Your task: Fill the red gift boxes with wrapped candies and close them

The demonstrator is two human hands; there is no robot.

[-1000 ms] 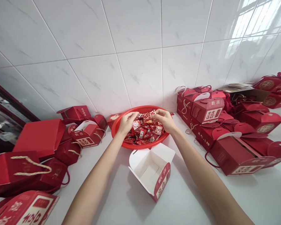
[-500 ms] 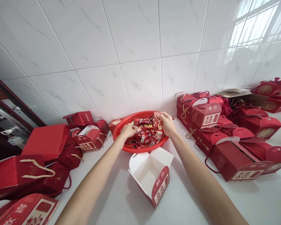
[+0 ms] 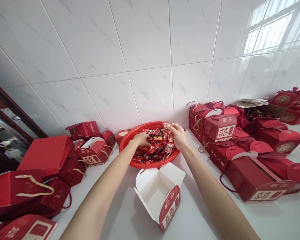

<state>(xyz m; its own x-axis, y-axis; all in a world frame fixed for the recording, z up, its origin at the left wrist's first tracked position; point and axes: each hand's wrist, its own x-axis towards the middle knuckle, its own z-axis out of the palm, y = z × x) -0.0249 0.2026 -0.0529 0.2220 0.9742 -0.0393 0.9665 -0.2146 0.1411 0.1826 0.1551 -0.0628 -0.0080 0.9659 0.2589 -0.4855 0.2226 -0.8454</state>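
Observation:
A red plastic basket point(image 3: 153, 164) full of red-wrapped candies point(image 3: 152, 148) stands against the tiled wall. My left hand point(image 3: 141, 139) reaches into its left part, fingers apart and touching the candies. At the basket's right side my right hand point(image 3: 177, 135) pinches a red-and-white patterned packet point(image 3: 167, 130) between thumb and fingers. Just in front of the basket, between my forearms, sits an open red box point(image 3: 158, 196) with a white inside and nothing in it.
Red gift boxes point(image 3: 96, 151) with rope handles crowd the left side, beside red bags point(image 3: 46, 153). More closed red boxes point(image 3: 256, 176) are piled on the right. White cards point(image 3: 255, 101) lie at the back right, by the wall.
My left hand has opened its fingers over the candies and moved slightly right. My right hand still grips the packet. The view has shifted slightly, so the basket and boxes appear lower.

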